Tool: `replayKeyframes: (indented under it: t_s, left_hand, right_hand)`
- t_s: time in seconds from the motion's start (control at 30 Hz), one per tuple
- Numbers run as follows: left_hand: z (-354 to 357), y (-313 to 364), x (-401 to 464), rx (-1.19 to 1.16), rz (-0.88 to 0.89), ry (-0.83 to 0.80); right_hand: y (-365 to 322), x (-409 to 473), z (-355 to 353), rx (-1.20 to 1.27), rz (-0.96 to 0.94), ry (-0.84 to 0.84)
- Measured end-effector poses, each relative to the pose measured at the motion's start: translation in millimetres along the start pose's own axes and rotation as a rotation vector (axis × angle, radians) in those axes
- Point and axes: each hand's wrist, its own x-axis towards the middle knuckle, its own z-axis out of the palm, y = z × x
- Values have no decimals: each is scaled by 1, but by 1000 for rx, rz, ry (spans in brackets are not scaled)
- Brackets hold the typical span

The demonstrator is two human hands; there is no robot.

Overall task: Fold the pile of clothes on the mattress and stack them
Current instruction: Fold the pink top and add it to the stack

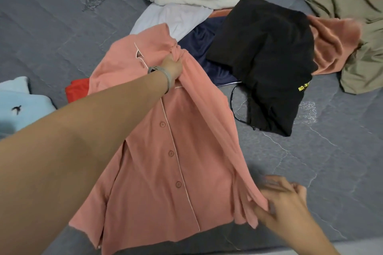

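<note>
I see my left hand (173,67) pinching the salmon button-up shirt (165,151) at its shoulder, my right hand (284,205) gripping its hem corner nearer me on the grey mattress (331,161).

We have one view only, from the head camera, looking forward and steeply down at close range onto the grey mattress (51,27). Our forearms enter from 7 and 5 o'clock. The wide lens takes in clothes up to 12 o'clock.
</note>
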Motion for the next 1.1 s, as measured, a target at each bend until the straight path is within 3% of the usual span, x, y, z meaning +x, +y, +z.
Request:
replayKeyframes:
  t_s: [0.2, 0.23, 0.37, 0.43, 0.53, 0.63, 0.7, 0.77, 0.83, 0.9, 0.93, 1.0, 1.1]
  left_hand:
    - [2, -4, 12, -108, 17, -17]
    - [2, -3, 13, -171, 8, -30]
    - [-9, 5, 25, -325, -3, -95]
    - [-17, 2, 26, -235, 29, -91]
    - [-32, -3, 26, -105, 109, -21]
    - [-43, 4, 21, 146, 218, 25]
    - [-44, -1, 13, 221, 231, 41]
    - [-41, -22, -6, 136, 188, 63]
    - [-37, -53, -28, 42, 184, 169]
    - [-32, -88, -60, 33, 157, 272]
    - [-30, -107, -79, 98, 117, 292]
    - [-24, -147, -118, 265, 19, 250]
    - [-12, -200, -164, 367, -136, 110]
  right_hand:
    - [-25, -11, -24, 58, -112, 410]
    - [-37, -11, -16, 72, -118, 396]
    - [-87, -5, 45, 65, -11, 27]
    - [-102, 7, 81, -19, -34, -71]
    - [-122, 27, 100, -20, 81, -234]
    - [-125, 34, 122, 29, 33, -489]
    - [-119, 35, 130, 100, -57, -484]
    - [-109, 33, 127, 476, -51, -435]
    - [-89, 28, 127, 739, 24, -281]
    - [-67, 23, 131, 565, 43, -107]
    - [-56, 19, 136, 407, 40, -106]
    - [-48, 10, 143, 141, 40, -277]
    - [-50, 0, 149, 22, -33, -428]
